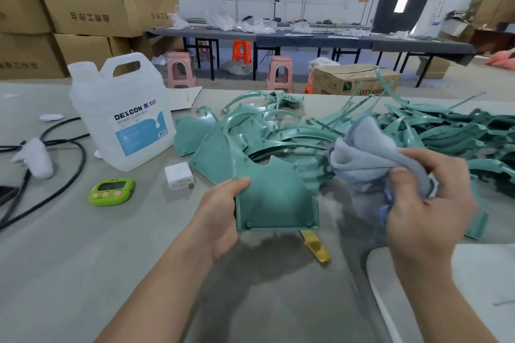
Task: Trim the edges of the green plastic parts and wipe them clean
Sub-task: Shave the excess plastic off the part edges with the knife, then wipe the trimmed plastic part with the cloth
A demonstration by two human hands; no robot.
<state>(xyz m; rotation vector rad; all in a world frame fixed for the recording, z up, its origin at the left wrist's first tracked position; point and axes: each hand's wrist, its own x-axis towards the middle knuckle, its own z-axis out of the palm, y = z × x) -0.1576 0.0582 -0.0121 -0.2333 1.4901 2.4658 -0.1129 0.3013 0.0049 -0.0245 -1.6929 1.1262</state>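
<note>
My left hand (223, 211) grips the left edge of a flat green plastic part (274, 198), holding it just above the table with its notched end pointing away. My right hand (429, 203) grips a bunched light blue cloth (362, 153) to the right of that part, slightly above it. Behind both lies a heap of green plastic parts (278, 125), and a tangle of thin green trimmed strips (446, 131) spreads to the right. A yellow tool handle (317, 249) lies on the table under the held part; its blade is hidden.
A clear Dexcon jug (122, 114) stands at the left, near a white charger (178, 175), a green timer (110, 192), black cables (55, 147) and a white rag (34, 157). A white tray edge (390, 287) sits at lower right. Cardboard boxes (83, 8) are stacked behind.
</note>
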